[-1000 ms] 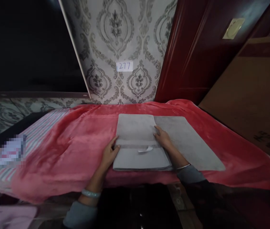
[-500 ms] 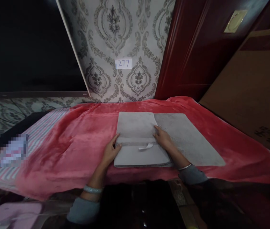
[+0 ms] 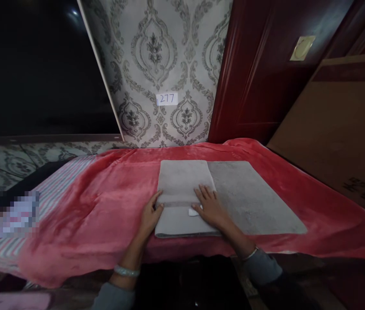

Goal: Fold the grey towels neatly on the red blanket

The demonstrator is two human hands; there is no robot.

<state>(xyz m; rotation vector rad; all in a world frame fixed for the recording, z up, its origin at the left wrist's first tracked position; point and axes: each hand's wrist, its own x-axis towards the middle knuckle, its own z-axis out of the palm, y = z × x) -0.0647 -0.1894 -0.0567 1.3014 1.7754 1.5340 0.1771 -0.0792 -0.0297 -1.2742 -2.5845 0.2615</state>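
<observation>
A grey towel-like cloth (image 3: 182,178) lies with its left part folded over and its right part (image 3: 256,198) spread flat. My left hand (image 3: 150,213) rests at the left edge of the folded part, thumb and index finger apart, the thumb on top. Flat on the folded part near its right edge lies my right hand (image 3: 210,206), fingers spread. A small white tag (image 3: 193,212) on the cloth shows beside my right thumb and is partly hidden by that hand. A band of darker grey crosses the folded part between my hands.
Red plush blanket (image 3: 111,206) covers the surface beneath. To the left are a striped cloth (image 3: 63,181) and a blurred-out item (image 3: 19,215). A dark screen (image 3: 40,69) stands behind on the left, and a large cardboard box (image 3: 340,120) on the right.
My right hand has moved from gripping the fold's right edge to lying flat on top, partly covering the white tag. My left hand stays at the left edge. The view has tilted slightly upward.
</observation>
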